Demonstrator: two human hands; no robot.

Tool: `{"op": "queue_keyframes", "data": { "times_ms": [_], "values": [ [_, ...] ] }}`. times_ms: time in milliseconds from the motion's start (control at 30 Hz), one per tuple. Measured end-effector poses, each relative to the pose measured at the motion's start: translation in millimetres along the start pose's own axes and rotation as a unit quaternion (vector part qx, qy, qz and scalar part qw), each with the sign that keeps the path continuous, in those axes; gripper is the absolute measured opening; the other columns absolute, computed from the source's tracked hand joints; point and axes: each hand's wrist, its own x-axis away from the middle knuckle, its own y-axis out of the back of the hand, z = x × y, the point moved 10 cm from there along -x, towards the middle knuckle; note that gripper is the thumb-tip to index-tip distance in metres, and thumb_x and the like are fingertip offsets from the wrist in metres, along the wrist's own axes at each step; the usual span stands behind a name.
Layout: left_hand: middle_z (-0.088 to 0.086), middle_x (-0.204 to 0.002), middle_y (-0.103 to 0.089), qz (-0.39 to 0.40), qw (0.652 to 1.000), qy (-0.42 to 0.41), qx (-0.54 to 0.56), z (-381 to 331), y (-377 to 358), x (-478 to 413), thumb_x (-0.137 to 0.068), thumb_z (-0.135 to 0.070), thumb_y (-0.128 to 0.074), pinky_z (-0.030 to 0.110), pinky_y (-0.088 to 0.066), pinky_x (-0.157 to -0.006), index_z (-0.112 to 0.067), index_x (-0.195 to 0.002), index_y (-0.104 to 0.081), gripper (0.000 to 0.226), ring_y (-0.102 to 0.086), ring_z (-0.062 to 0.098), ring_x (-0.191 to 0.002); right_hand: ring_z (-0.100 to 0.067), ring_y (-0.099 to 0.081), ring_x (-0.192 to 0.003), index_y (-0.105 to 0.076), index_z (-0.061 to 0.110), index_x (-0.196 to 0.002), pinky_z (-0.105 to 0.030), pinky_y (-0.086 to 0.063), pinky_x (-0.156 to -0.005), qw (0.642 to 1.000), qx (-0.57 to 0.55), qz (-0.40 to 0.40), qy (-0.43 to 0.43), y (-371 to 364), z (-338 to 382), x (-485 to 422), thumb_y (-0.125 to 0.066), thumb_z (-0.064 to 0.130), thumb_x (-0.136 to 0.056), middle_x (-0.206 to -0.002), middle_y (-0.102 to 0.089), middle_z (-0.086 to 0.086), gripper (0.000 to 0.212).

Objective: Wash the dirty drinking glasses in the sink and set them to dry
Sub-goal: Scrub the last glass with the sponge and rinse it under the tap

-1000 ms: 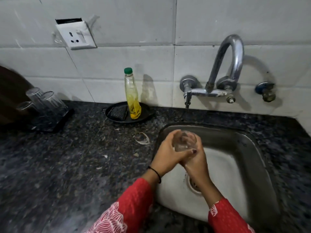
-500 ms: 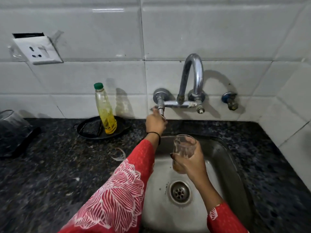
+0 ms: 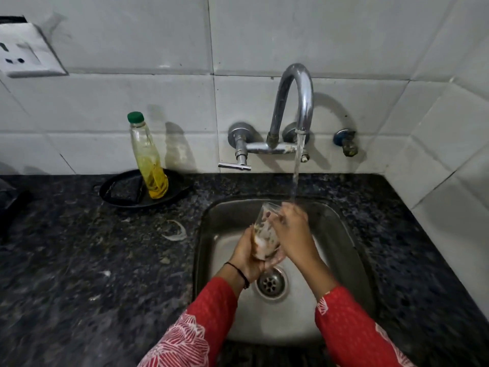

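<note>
A clear drinking glass [image 3: 265, 235] is tilted over the steel sink [image 3: 341, 234], its mouth up and to the right, just beside the stream of water running from the curved tap [image 3: 296, 96]. My left hand [image 3: 247, 256] cups the glass's base from below. My right hand [image 3: 292, 231] wraps the upper side of the glass near its rim, and the water falls onto it. Both hands hold the same glass above the drain [image 3: 271, 283].
A soap bottle [image 3: 148, 157] with yellow liquid and a green cap stands on a black tray [image 3: 174, 190] with a scrubber, left of the sink. The tap lever [image 3: 234, 166] sticks out sideways. Dark granite counter [image 3: 92, 260] surrounds the sink; a wall socket [image 3: 23, 51] sits upper left.
My left hand left the tap lever and came back under the glass. Water now runs from the tap. The glass dropped lower and tilted, and the view shifted right.
</note>
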Motion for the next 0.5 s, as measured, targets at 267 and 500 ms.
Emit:
{"op": "queue_keyframes", "data": {
  "times_ms": [267,500],
  "values": [
    [0.015,-0.114,-0.068,-0.074,0.995,-0.073,-0.008,-8.8,13.8,-25.9,-0.099,-0.04,-0.037,0.038,-0.057,-0.071,-0.007,-0.123,-0.057,0.046,-0.066,0.028,-0.097,-0.019,-0.057,-0.061,-0.055,0.016,-0.058,-0.026,-0.039,-0.05,0.989,0.101,0.073,-0.079,8.9,-15.5,-12.2,-0.053,0.035,-0.093,-0.058,-0.057,0.001,0.04],
    [0.008,-0.086,-0.072,-0.026,0.997,-0.063,-0.04,-15.6,11.1,-43.5,-0.095,-0.042,-0.033,0.046,-0.052,-0.083,-0.012,-0.101,-0.066,0.045,-0.065,0.024,-0.083,-0.013,-0.063,-0.076,-0.075,0.005,-0.09,-0.022,-0.05,-0.078,0.966,0.045,0.253,-0.022,-12.9,-3.2,-19.3,-0.06,0.003,-0.083,-0.089,-0.072,-0.008,0.016]
  ]
}}
